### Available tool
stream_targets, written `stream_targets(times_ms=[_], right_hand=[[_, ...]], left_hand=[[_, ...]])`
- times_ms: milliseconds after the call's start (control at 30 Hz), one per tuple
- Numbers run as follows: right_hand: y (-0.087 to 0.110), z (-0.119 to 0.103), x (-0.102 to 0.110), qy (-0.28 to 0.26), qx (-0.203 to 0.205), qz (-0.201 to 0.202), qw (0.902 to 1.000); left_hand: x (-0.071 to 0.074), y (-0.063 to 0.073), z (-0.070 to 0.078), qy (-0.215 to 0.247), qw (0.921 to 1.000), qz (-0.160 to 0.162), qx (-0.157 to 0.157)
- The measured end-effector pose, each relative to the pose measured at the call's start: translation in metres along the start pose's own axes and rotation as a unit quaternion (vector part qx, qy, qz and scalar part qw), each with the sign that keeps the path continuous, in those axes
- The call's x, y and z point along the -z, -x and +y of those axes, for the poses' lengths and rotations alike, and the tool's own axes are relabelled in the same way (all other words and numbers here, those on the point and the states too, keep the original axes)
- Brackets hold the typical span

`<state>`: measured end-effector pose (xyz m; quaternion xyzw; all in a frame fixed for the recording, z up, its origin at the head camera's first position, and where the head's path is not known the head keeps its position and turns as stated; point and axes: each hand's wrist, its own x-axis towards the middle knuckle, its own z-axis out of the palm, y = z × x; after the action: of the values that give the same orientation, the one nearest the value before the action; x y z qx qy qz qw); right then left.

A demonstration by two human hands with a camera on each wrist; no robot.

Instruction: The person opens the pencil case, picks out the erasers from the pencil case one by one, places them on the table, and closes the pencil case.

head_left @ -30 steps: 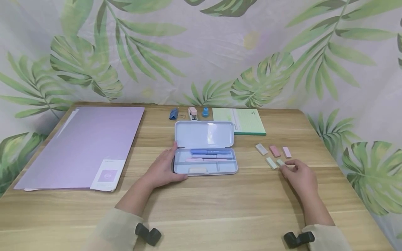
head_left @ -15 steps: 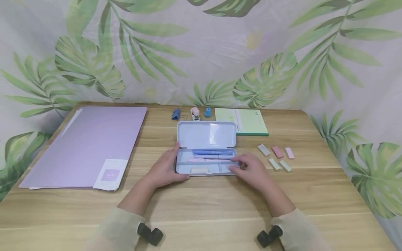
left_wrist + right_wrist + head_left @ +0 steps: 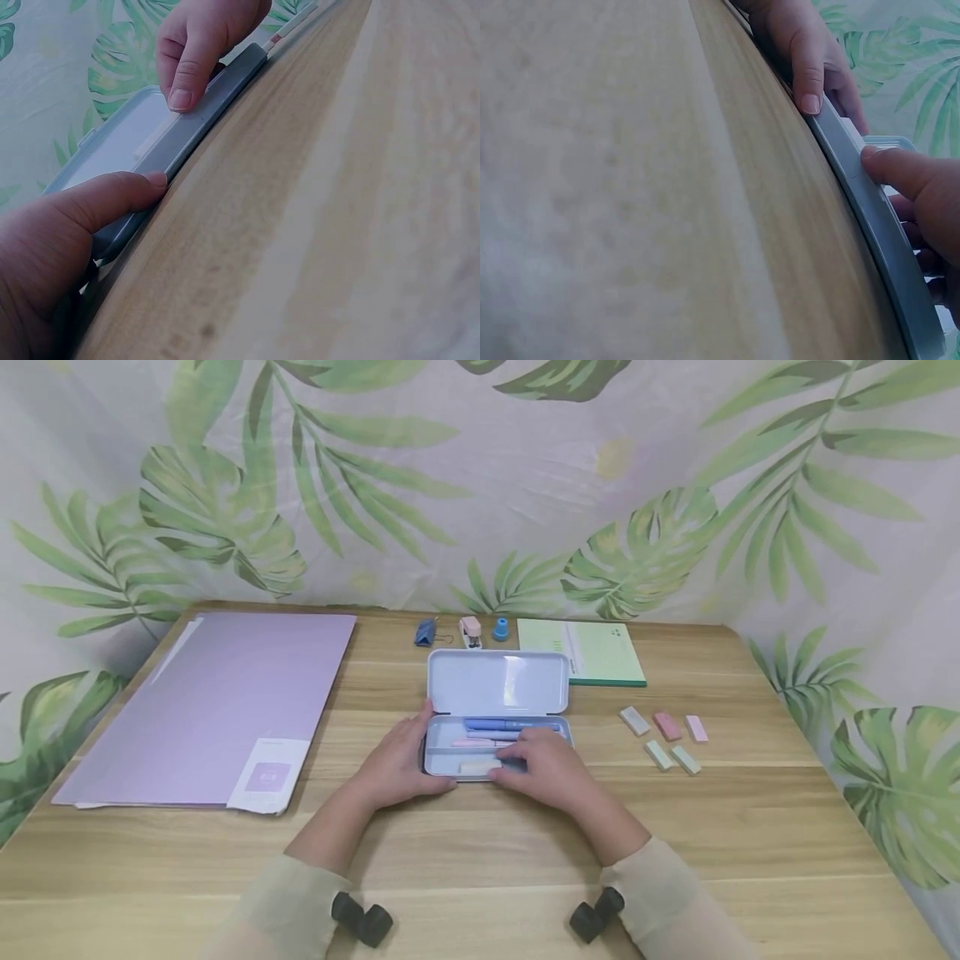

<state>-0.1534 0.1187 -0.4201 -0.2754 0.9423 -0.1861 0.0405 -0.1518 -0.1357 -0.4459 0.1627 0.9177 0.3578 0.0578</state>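
An open light-blue pencil case (image 3: 498, 682) stands in the middle of the table with its lid raised at the back. My left hand (image 3: 397, 758) grips its left end, the thumb along the front wall. Several pens (image 3: 504, 725) lie in the rear compartment, partly hidden by my right hand (image 3: 546, 766). In the front compartment sits a white eraser (image 3: 474, 768), its right end between my right thumb and forefinger. From the right wrist view, the right thumb (image 3: 900, 169) is right at the eraser, just above the case's front wall.
Several small erasers (image 3: 666, 726) lie to the right of the case. A green notepad (image 3: 611, 652), a blue binder clip (image 3: 425, 632), a pink stapler (image 3: 470, 631) and a small blue item (image 3: 500, 627) stand behind it. A purple folder (image 3: 225, 710) covers the table's left.
My right hand has left the pale green eraser on the table, moved left over the case and come to the white eraser inside. My left hand has stayed on the case.
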Motion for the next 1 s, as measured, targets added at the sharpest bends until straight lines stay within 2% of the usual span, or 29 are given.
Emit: stream_targets(times_ms=[167,400,500,600,733,833,1000], right_hand=[[-0.001,-0.002,0.000,-0.010,-0.005,0.013,0.9999],[-0.001,-0.002,-0.003,-0.106,-0.070,0.034,0.9913],[0.003,0.000,0.000,-0.125,-0.079,0.059,0.9873],[0.013,0.006,0.007,-0.134,-0.083,0.104,0.9820],[0.034,0.026,0.020,-0.146,-0.111,0.183,0.9658],[0.053,0.050,0.031,-0.158,-0.152,0.236,0.9468],[0.089,0.093,0.047,-0.118,-0.239,0.284,0.9210]], left_hand=[[0.001,0.000,0.001,-0.001,1.0000,-0.001,-0.001],[0.000,0.000,0.001,0.003,1.0000,-0.002,0.002],[0.000,-0.001,0.001,0.001,1.0000,-0.002,0.004],[0.000,0.000,0.001,-0.002,1.0000,-0.003,0.002],[0.000,0.000,0.001,-0.003,1.0000,0.000,-0.005],[0.000,0.000,0.001,-0.004,1.0000,0.003,-0.008],[0.000,-0.001,0.001,-0.006,0.9999,0.002,-0.008]])
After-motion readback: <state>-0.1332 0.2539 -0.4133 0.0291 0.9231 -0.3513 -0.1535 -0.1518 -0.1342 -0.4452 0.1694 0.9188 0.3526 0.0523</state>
